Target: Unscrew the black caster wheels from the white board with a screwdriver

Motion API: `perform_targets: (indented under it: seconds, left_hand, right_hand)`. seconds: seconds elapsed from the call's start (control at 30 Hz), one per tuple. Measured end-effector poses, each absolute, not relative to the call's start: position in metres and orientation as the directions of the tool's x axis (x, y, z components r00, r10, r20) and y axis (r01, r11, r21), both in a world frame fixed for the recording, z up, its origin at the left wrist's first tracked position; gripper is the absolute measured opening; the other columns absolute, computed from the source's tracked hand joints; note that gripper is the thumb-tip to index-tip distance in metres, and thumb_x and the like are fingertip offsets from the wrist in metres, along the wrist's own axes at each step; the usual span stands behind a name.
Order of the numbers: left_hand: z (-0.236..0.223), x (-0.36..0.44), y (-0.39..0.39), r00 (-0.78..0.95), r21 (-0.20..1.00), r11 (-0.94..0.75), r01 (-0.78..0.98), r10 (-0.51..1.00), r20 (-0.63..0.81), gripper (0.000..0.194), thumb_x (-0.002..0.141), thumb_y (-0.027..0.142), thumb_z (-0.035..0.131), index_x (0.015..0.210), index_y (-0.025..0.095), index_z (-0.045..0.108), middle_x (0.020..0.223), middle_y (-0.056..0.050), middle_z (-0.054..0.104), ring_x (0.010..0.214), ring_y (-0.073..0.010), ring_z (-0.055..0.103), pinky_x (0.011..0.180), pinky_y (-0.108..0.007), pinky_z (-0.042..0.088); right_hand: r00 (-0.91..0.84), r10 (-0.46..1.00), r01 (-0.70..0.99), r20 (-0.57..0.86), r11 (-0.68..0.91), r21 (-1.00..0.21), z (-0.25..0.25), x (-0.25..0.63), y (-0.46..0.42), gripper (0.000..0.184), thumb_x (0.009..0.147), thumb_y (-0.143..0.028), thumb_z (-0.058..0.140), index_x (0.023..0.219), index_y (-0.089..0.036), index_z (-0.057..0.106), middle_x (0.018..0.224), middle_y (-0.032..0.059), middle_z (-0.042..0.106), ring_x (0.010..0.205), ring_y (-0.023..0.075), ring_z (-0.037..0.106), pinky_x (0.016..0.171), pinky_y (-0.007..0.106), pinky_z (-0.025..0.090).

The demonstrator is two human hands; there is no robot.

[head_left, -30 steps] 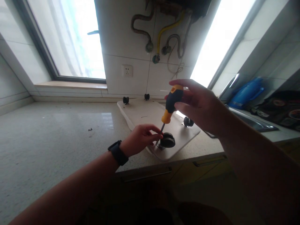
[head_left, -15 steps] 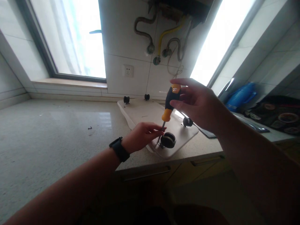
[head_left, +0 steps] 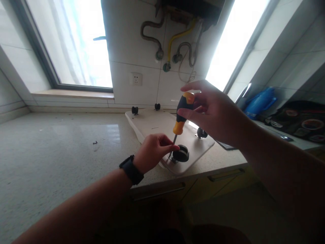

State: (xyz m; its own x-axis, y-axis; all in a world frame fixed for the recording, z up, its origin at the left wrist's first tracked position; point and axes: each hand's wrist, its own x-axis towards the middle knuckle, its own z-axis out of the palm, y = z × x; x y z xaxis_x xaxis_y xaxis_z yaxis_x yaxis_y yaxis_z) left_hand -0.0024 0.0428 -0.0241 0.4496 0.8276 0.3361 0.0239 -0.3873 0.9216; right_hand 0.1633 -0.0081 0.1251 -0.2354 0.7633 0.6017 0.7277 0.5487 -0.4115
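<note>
Right hand (head_left: 210, 108), right of center, is grasping the dark-and-yellow handle of the screwdriver (head_left: 183, 110); thumb and fingers are wrapping the grip, index finger is reaching over the butt end. Screwdriver is standing nearly upright at center, leaning slightly, tip pointing down at the metal plate (head_left: 173, 160) of the near caster (head_left: 180, 154). Exact tip contact is too small to tell.

Left hand (head_left: 152, 150), lower center, is pinching the screwdriver shaft between thumb and index finger, just beside the near caster; the other fingers are curling in. Black watch (head_left: 131, 170) is sitting on the left wrist.

White board (head_left: 165, 123) is lying on the speckled counter (head_left: 63, 149), center of the frame, near corner close to the counter's front edge. Near caster is sticking up from that corner; right caster (head_left: 202, 133) is standing right of center, and two back casters (head_left: 134, 110) (head_left: 157, 107) are standing at the far end. Thin dark piece (head_left: 154, 128) is resting on the board.

Small dark bits (head_left: 94, 142) are lying on the counter, left of the board. Socket (head_left: 136, 79) is showing on the wall, upper center, hoses (head_left: 152, 36) hanging to its upper right. Blue jug (head_left: 260, 101) is leaning near the sink (head_left: 225, 145), right side.
</note>
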Motion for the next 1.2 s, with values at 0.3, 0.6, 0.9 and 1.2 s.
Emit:
perform_targets:
  seconds: [0.3,0.6,0.9,1.2]
  left_hand:
    - [-0.011,-0.007,0.040,0.588,0.911,-0.398,-0.109,0.713,0.382,0.032,0.091,0.036,0.071,0.116,0.015,0.075,0.112,-0.011,0.077,0.100,-0.0213,0.071,0.095,-0.038,0.053]
    - [-0.010,-0.004,0.040,0.521,0.902,-0.432,-0.004,0.769,0.371,0.019,0.083,0.033,0.079,0.088,0.015,0.076,0.089,-0.006,0.078,0.078,-0.0169,0.069,0.075,-0.031,0.052]
    - [-0.014,-0.005,0.043,0.510,0.911,-0.409,-0.052,0.773,0.376,0.032,0.076,0.039,0.085,0.091,0.015,0.071,0.089,-0.005,0.075,0.079,-0.0172,0.069,0.075,-0.033,0.055]
    - [-0.007,-0.009,0.045,0.586,0.910,-0.404,-0.097,0.715,0.380,0.021,0.087,0.030,0.075,0.102,0.014,0.078,0.094,-0.008,0.077,0.081,-0.0164,0.068,0.079,-0.033,0.054]
  right_hand:
    - [-0.271,0.744,0.710,0.611,0.583,-0.395,0.126,0.171,-0.003,0.044,0.082,-0.026,0.069,0.126,-0.022,0.063,0.114,0.0069,0.065,0.089,0.0212,0.066,0.071,0.038,0.058]
    - [-0.215,0.802,0.743,0.558,0.505,-0.440,0.126,0.165,-0.011,0.049,0.078,-0.048,0.073,0.114,-0.017,0.067,0.091,0.0054,0.068,0.073,0.0186,0.064,0.061,0.035,0.053]
    - [-0.229,0.777,0.739,0.587,0.531,-0.414,0.130,0.161,-0.012,0.054,0.077,-0.034,0.072,0.128,-0.019,0.060,0.106,0.0072,0.070,0.086,0.0214,0.068,0.072,0.038,0.059]
    - [-0.227,0.768,0.692,0.599,0.560,-0.456,0.131,0.159,-0.007,0.038,0.083,-0.032,0.066,0.119,-0.023,0.068,0.113,0.0058,0.068,0.081,0.0184,0.068,0.064,0.034,0.058]
